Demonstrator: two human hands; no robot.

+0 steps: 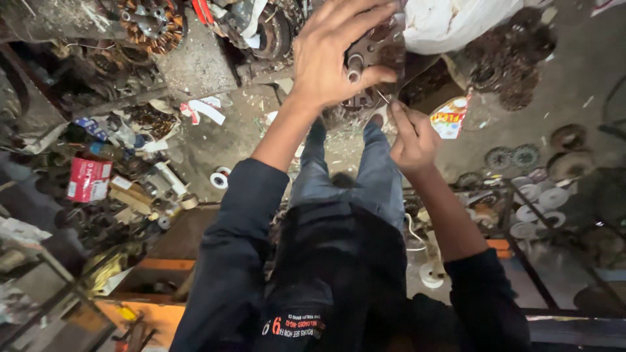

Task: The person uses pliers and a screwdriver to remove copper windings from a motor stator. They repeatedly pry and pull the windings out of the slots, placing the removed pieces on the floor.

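Top centre of the frame, your left hand (332, 55) clamps fingers around that heavy, stiff, greasy-looking metal plate (377, 52); right hand (412, 140) pinches a thin wire (383, 97).

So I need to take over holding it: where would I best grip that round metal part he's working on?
Probably by its outer rim, from the top side, as the left hand does on the metal part: fingers spread over its flat face. That leaves the lower edge free, where the right hand works a thin pin.
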